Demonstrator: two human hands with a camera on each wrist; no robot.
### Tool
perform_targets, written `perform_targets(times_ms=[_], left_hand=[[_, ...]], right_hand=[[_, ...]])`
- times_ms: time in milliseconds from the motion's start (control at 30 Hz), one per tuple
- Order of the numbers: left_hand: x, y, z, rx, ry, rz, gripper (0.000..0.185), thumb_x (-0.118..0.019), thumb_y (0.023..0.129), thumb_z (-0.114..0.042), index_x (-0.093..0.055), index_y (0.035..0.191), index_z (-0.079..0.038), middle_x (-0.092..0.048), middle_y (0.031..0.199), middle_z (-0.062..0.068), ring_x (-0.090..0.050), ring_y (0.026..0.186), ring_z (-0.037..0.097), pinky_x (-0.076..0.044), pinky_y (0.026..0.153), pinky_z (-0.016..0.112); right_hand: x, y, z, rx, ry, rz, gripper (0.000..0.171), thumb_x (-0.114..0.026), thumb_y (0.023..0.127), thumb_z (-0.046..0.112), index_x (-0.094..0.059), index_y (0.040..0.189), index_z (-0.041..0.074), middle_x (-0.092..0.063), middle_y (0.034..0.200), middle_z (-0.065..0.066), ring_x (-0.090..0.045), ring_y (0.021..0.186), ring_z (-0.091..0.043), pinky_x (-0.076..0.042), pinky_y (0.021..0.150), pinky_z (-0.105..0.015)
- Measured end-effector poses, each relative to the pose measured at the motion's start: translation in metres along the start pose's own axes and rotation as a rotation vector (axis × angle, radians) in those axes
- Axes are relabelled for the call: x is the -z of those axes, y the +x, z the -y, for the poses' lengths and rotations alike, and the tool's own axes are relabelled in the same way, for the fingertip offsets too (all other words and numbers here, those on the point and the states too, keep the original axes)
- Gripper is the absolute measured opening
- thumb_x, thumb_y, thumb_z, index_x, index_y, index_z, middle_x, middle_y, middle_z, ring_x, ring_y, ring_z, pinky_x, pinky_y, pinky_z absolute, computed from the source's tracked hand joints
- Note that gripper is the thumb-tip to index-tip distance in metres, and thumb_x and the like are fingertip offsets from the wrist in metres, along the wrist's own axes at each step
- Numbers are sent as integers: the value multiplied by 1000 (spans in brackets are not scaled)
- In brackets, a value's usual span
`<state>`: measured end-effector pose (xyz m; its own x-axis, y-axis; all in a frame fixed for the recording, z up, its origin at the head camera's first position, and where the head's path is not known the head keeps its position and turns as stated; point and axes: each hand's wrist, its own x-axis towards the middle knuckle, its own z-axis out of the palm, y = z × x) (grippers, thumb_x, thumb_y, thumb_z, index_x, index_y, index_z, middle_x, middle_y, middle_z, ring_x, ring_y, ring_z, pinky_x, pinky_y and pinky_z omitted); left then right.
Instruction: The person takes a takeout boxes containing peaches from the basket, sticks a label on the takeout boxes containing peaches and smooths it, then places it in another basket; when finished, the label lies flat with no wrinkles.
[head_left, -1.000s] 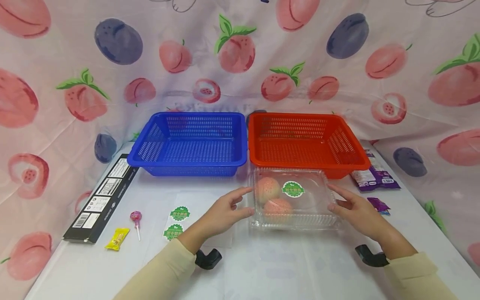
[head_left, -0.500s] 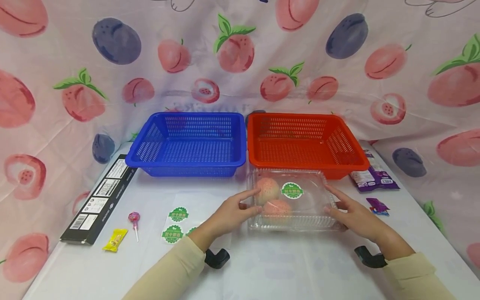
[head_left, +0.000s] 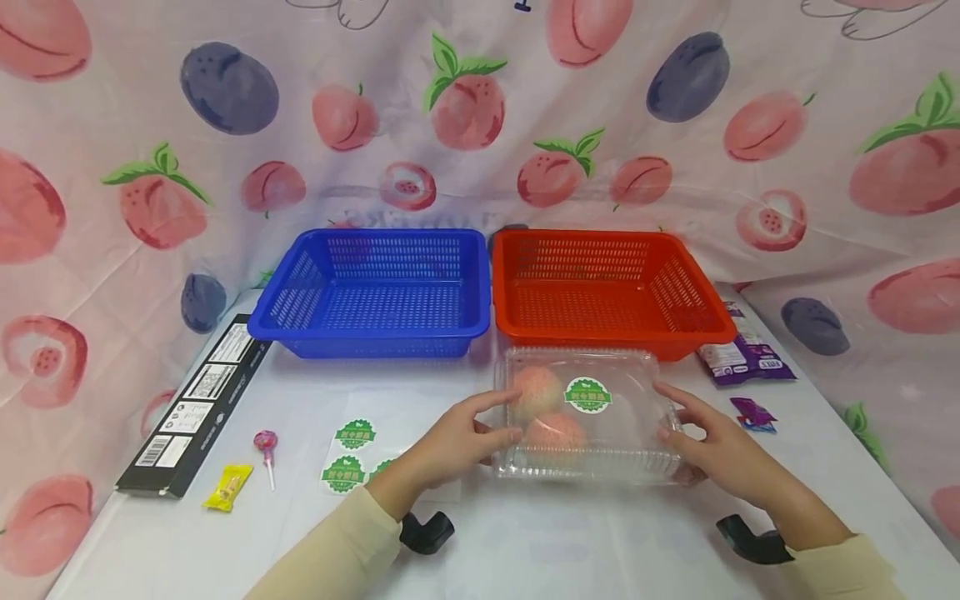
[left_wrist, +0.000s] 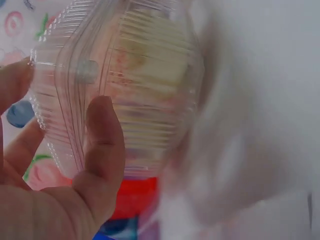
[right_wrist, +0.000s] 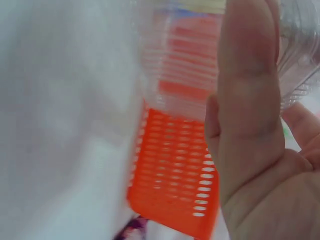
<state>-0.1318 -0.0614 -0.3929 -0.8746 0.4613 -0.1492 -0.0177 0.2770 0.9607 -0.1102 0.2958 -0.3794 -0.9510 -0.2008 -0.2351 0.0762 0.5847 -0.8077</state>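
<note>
The clear clamshell box [head_left: 585, 417] sits between your hands on the white table [head_left: 525, 542], two peaches [head_left: 551, 433] inside under a green sticker [head_left: 588, 395]. Your left hand [head_left: 453, 442] grips its left end, thumb curled on the ribbed wall; your right hand [head_left: 720, 446] grips the right end. Its far edge lies just beside the red basket [head_left: 607, 287], with the blue basket [head_left: 375, 287] to the left and bare table on the near side. Since a second ago, both hands have closed in from the sides onto the box.
</note>
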Motion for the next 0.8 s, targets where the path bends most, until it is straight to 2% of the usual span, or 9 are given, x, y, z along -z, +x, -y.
perform_targets(times_ms=[167, 233, 367, 500, 600, 700, 800], left_hand=[[-2, -12, -14, -29, -10, 20, 57, -73, 93, -22, -53, 146, -22, -41, 152, 6, -65, 88, 20, -59, 71, 35], [-1, -14, -20, -58, -10, 22, 57, -73, 93, -20, -53, 146, -21, -42, 152, 5, -64, 87, 20, -59, 71, 35], [0, -15, -32, -87, -21, 20, 58, -73, 92, -19, -53, 146, -22, -52, 139, 4, -64, 84, 21, -58, 71, 35], [3, -13, -46, -94, -23, 18, 59, -73, 92, -19, -53, 147, -23, -58, 122, 7, -65, 84, 22, -59, 71, 36], [8, -9, -57, -108, -15, 21, 58, -72, 92, -19, -52, 147, -22, -59, 119, 9, -65, 86, 23, -59, 71, 36], [14, -2, -67, -132, -22, 26, 58, -72, 93, -16, -52, 147, -20, -57, 121, 10, -64, 88, 23, -59, 72, 36], [18, 8, -76, -159, -36, 26, 57, -71, 94, -14, -51, 147, -18, -60, 114, 13, -64, 88, 24, -59, 73, 36]], right_hand=[[1, -22, 10, 36, -51, -16, 71, -61, 100, 31, -25, 160, 18, -37, 138, -28, -59, 89, -28, -60, 65, -36], [4, -28, 14, 68, -82, -26, 68, -59, 101, 30, -24, 159, 18, -35, 141, -29, -59, 92, -28, -60, 66, -40], [12, -35, 23, 151, -97, -53, 64, -54, 103, 23, -23, 159, 18, -37, 137, -28, -60, 96, -32, -60, 69, -46], [24, -36, 31, 196, -48, -57, 63, -53, 103, 18, -23, 158, 17, -40, 133, -27, -56, 107, -44, -60, 72, -50], [33, -35, 38, 219, -5, -44, 61, -52, 104, 16, -22, 157, 18, -36, 138, -31, -51, 113, -52, -58, 71, -57], [42, -33, 47, 243, -11, -47, 60, -52, 104, 17, -22, 157, 20, -36, 139, -31, -55, 108, -49, -59, 69, -54], [52, -29, 57, 269, -9, -61, 59, -52, 105, 17, -23, 157, 21, -39, 136, -29, -58, 102, -39, -61, 66, -46]])
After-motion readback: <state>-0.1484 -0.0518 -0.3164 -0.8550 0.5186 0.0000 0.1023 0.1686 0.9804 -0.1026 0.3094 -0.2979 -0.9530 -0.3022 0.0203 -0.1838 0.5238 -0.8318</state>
